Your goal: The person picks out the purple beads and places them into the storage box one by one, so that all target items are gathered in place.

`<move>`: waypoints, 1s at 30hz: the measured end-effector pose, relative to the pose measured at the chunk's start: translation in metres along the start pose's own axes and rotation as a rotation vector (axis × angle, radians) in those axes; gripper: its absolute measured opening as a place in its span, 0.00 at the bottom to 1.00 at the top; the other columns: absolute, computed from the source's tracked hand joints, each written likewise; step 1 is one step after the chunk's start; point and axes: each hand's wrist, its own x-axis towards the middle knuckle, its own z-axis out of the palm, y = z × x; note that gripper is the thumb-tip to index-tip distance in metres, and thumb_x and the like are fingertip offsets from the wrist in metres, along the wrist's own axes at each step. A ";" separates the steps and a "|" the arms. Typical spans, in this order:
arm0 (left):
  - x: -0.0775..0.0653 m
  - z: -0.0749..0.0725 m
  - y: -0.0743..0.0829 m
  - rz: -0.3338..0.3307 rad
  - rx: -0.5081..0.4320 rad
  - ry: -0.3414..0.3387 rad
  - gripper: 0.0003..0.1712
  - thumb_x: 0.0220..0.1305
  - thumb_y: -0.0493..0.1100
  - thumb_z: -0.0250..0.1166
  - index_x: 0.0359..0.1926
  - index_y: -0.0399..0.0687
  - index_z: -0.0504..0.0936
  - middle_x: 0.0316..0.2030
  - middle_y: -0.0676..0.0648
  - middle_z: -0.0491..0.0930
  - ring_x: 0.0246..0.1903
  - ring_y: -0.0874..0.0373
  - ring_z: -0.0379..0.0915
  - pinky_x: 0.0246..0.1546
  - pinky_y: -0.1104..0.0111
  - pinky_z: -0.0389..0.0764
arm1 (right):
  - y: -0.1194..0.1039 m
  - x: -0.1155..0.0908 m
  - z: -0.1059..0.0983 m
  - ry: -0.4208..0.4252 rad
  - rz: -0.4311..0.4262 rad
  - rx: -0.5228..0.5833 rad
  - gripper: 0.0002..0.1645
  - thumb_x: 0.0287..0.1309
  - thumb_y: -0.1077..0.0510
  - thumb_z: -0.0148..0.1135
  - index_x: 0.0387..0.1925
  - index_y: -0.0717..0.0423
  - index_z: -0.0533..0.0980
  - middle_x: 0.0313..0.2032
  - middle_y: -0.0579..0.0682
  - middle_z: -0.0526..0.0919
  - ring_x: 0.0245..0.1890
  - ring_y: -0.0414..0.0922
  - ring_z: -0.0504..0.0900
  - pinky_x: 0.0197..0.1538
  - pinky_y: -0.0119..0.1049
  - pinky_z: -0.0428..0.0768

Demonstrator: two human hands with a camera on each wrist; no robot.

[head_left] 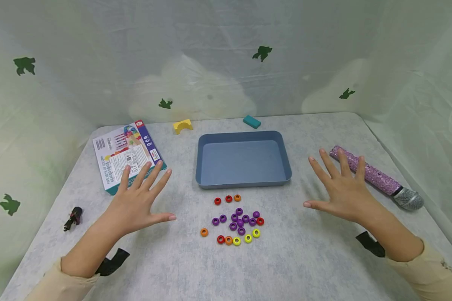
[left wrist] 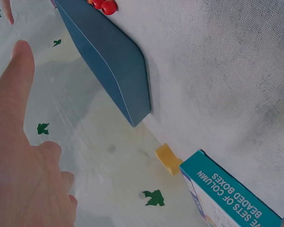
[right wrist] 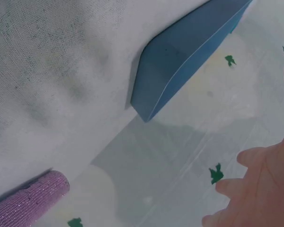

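Observation:
My left hand (head_left: 133,207) hovers over the table's left side with fingers spread, holding nothing; in the head view its fingertips overlap the near edge of a printed box (head_left: 126,154). On the right, my other hand (head_left: 344,196) is likewise spread and holds nothing, its fingertips overlapping a pink glittery microphone (head_left: 376,177). Between the hands lies a shallow blue-grey tray (head_left: 242,184) with nothing in it. In front of it are scattered beads with holes: several purple beads (head_left: 234,217), red beads (head_left: 220,239), orange beads (head_left: 204,232) and yellow beads (head_left: 248,238).
Behind the tray sit a yellow arch block (head_left: 183,125) and a teal block (head_left: 252,122). A small dark doll-like figure (head_left: 73,218) lies at the far left. White sheeting (head_left: 218,62) with green cutouts rises behind the table and along both sides.

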 end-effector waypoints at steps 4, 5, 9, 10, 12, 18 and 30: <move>0.000 0.000 0.000 0.001 -0.001 -0.002 0.56 0.34 0.80 0.40 0.62 0.53 0.46 0.62 0.46 0.38 0.59 0.49 0.30 0.52 0.46 0.30 | 0.000 0.000 0.000 0.002 -0.002 0.002 0.59 0.31 0.22 0.42 0.62 0.43 0.35 0.62 0.52 0.34 0.57 0.54 0.23 0.46 0.56 0.16; 0.000 0.000 0.000 0.000 -0.001 -0.002 0.56 0.34 0.80 0.40 0.62 0.53 0.46 0.62 0.46 0.38 0.60 0.49 0.30 0.52 0.47 0.29 | 0.000 0.000 0.000 0.003 -0.003 0.002 0.59 0.31 0.22 0.42 0.62 0.43 0.35 0.62 0.52 0.34 0.57 0.54 0.23 0.46 0.56 0.17; -0.001 0.000 -0.001 -0.005 -0.002 -0.005 0.56 0.35 0.79 0.40 0.63 0.53 0.45 0.62 0.46 0.38 0.60 0.49 0.29 0.52 0.47 0.28 | 0.000 0.000 0.000 0.004 -0.009 0.000 0.59 0.32 0.22 0.42 0.62 0.43 0.35 0.62 0.52 0.34 0.57 0.53 0.22 0.47 0.57 0.17; -0.001 0.000 -0.001 -0.006 -0.001 -0.007 0.56 0.35 0.79 0.40 0.63 0.54 0.45 0.62 0.46 0.38 0.60 0.50 0.29 0.52 0.47 0.28 | 0.000 0.000 0.000 0.003 -0.010 0.001 0.59 0.32 0.22 0.42 0.62 0.43 0.35 0.62 0.52 0.34 0.57 0.53 0.22 0.47 0.57 0.17; -0.001 0.000 -0.002 -0.008 0.001 -0.008 0.56 0.35 0.79 0.40 0.63 0.54 0.45 0.62 0.46 0.38 0.60 0.50 0.29 0.52 0.48 0.28 | 0.000 -0.001 0.000 0.002 -0.010 0.000 0.59 0.32 0.22 0.42 0.62 0.43 0.35 0.62 0.52 0.34 0.57 0.52 0.21 0.47 0.57 0.17; -0.001 0.001 -0.003 -0.003 -0.002 -0.002 0.57 0.34 0.79 0.40 0.63 0.53 0.43 0.62 0.46 0.38 0.60 0.50 0.27 0.53 0.48 0.30 | 0.000 0.000 -0.002 0.013 -0.013 0.002 0.59 0.31 0.22 0.43 0.62 0.43 0.35 0.62 0.52 0.34 0.57 0.52 0.21 0.47 0.57 0.18; 0.032 0.017 -0.018 0.115 -0.237 0.130 0.57 0.39 0.72 0.51 0.63 0.48 0.39 0.62 0.46 0.35 0.60 0.52 0.31 0.57 0.60 0.40 | -0.027 0.014 -0.005 0.144 -0.206 0.379 0.53 0.41 0.39 0.56 0.62 0.53 0.40 0.61 0.54 0.41 0.60 0.53 0.37 0.57 0.50 0.41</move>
